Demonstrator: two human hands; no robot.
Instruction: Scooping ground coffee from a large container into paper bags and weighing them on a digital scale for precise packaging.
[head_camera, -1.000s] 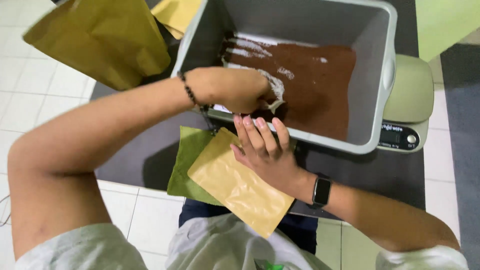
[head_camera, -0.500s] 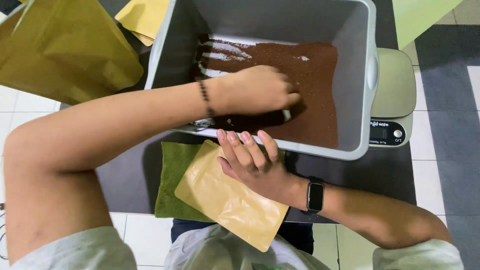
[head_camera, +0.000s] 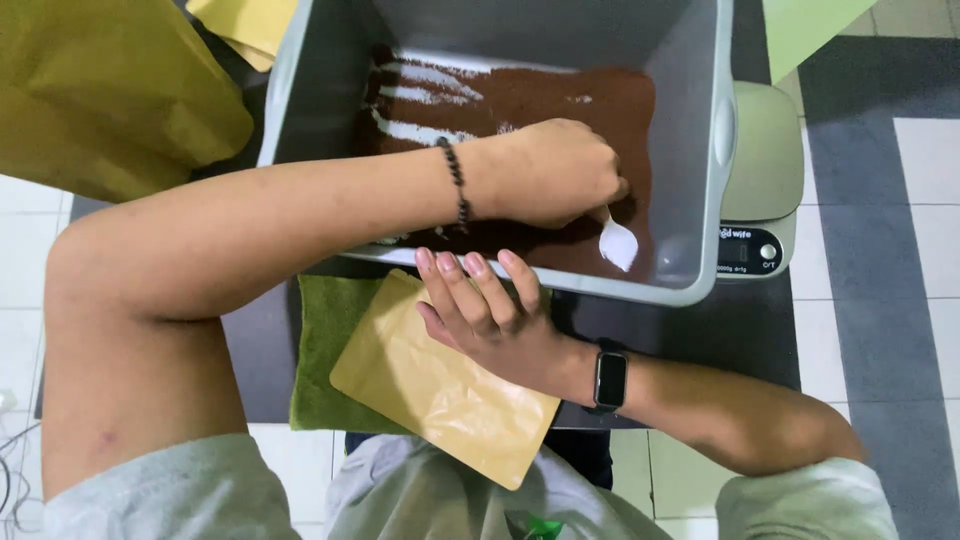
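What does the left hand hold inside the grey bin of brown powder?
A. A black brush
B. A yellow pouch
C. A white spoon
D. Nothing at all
C: the left hand reaches into the grey bin and grips a white spoon whose bowl lies at the edge of the brown powder, while the right hand rests on the tan pouch outside the bin.

Flat tan pouch (head_camera: 440, 400) under hand (head_camera: 490, 315)

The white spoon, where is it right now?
In the head view, the spoon is inside the grey bin, at its near right corner over the brown powder, held by the left hand.
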